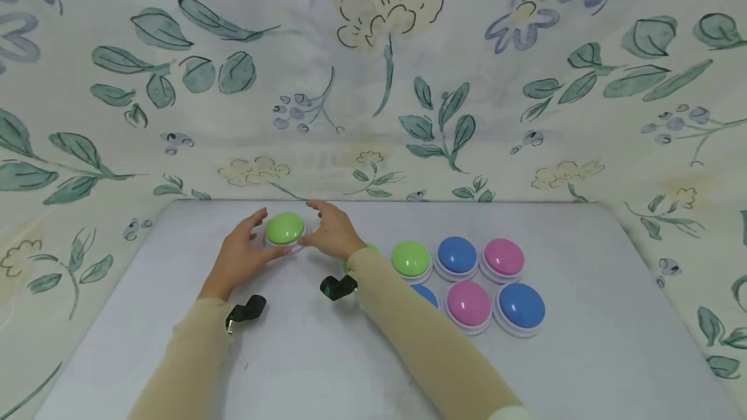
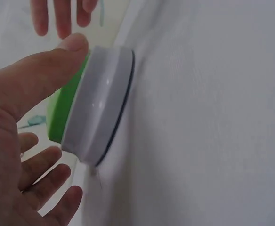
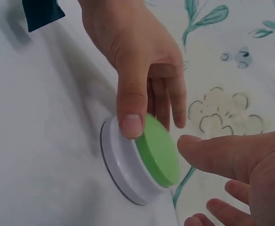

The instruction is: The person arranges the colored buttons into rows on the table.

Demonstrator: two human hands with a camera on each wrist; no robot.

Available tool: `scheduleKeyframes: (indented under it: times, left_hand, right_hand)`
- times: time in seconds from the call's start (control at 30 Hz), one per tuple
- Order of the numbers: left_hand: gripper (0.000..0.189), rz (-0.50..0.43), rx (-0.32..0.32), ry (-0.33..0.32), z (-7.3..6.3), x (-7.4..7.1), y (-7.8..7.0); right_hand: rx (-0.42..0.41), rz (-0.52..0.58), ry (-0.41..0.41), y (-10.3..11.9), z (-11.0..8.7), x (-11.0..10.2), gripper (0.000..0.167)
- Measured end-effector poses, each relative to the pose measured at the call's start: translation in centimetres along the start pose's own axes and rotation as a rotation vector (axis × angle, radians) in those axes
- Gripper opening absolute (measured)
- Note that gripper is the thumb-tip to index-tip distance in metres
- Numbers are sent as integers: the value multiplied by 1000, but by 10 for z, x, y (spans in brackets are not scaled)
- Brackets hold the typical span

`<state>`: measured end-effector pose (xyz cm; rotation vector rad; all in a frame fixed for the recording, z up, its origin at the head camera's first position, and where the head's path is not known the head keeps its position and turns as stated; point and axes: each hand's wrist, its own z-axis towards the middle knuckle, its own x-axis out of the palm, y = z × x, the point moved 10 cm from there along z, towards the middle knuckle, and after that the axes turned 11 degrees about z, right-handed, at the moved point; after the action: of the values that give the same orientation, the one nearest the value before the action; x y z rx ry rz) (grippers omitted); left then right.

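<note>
A push button (image 1: 284, 228) with a green dome and white round base sits at the table's back left, between both hands. My left hand (image 1: 242, 256) is on its left; the thumb (image 2: 57, 66) lies against the white rim, while the other fingers spread apart from the dome. From the right comes my right hand (image 1: 332, 231), its thumb (image 3: 217, 153) pointing at the green top and its fingers loosely bent. In the right wrist view the base (image 3: 128, 169) stands close on the white surface.
To the right stand several more buttons in two rows: green (image 1: 410, 258), blue (image 1: 457, 255) and pink (image 1: 504, 257) behind, pink (image 1: 469, 304) and blue (image 1: 522, 306) in front. The right sleeve (image 1: 408, 316) partly covers others. A flowered cloth (image 1: 315, 167) hangs behind the white table (image 1: 303, 368).
</note>
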<state>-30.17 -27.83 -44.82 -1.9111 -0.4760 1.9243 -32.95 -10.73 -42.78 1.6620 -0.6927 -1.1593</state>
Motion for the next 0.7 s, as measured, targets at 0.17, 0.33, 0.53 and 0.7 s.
scheduleKeyframes:
  times: [0.17, 0.33, 0.53, 0.7]
  left_hand:
    - [110, -1, 30, 63, 6, 5, 4]
    - [108, -5, 77, 74, 10, 7, 5]
    - [100, -3, 74, 106, 13, 5, 9]
    - [92, -14, 73, 108, 14, 3, 11]
  right_hand:
    - [3, -20, 17, -3, 13, 9, 77]
    - [17, -52, 40, -6, 19, 17, 80]
    - [44, -82, 69, -8, 23, 25, 76]
    - [27, -150, 87, -11, 27, 30, 71]
